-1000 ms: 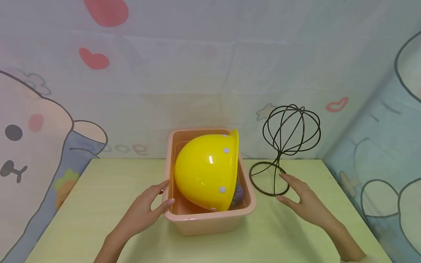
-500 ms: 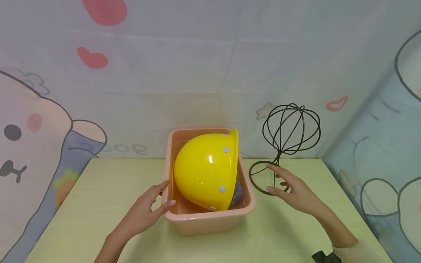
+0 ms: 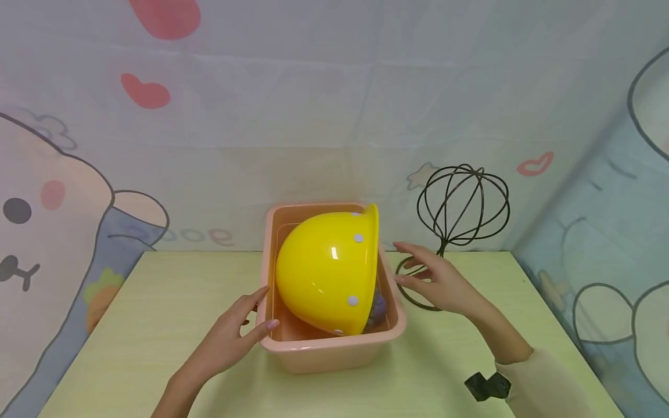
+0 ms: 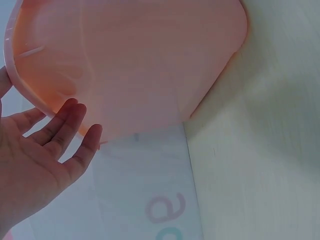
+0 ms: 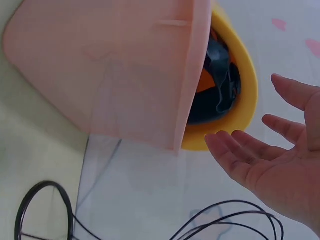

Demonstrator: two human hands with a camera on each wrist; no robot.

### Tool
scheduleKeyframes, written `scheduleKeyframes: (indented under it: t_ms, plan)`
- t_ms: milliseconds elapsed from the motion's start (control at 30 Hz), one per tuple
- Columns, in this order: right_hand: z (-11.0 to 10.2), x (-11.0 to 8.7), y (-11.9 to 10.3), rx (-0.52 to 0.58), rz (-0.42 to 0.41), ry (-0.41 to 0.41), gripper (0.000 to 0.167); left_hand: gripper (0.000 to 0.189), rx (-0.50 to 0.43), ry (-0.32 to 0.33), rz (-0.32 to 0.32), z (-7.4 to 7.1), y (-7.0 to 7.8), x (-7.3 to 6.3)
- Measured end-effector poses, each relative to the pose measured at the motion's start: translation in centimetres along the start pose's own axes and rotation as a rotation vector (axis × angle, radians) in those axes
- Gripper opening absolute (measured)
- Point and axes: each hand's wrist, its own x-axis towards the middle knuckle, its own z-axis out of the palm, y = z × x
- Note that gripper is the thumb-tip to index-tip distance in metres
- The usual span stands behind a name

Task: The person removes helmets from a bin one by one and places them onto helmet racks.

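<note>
A yellow hard hat (image 3: 326, 273) with pale dots lies on its side in a pink plastic basin (image 3: 334, 345), its opening turned right. In the right wrist view, dark straps (image 5: 217, 82) show inside the hat. My left hand (image 3: 225, 339) holds the basin's left rim, thumb over the edge and other fingers below it outside, as the left wrist view also shows. My right hand (image 3: 439, 281) is at the right rim, index finger and thumb spread with the tips right by the edge, holding nothing. The basin stands on the table.
A black wire hat stand (image 3: 462, 206) stands behind my right hand, its ring base partly hidden by that hand. A printed cloth backdrop (image 3: 313, 116) hangs right behind the pale table (image 3: 172, 313). A dark device (image 3: 488, 386) sits beside the right sleeve.
My right hand has moved left from beside the wire stand's base to the basin's right rim. The left hand, basin and hard hat have stayed in place.
</note>
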Motion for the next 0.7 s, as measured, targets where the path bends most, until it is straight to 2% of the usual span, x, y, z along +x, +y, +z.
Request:
scheduleKeyframes:
  t_ms: [300, 433, 700]
  plan:
    - [0.5, 2.4, -1.7, 0.058, 0.059, -0.018, 0.056, 0.063, -0.021, -0.002, 0.001, 0.0, 0.1, 0.0]
    - [0.7, 3.4, -1.9, 0.078, 0.063, -0.046, 0.056, 0.063, -0.028, -0.002, -0.007, 0.0, 0.1, 0.0]
    - [0.9, 4.9, -2.0, 0.11, 0.135, -0.081, 0.058, 0.063, -0.04, -0.006, -0.016, 0.0, 0.2, 0.1]
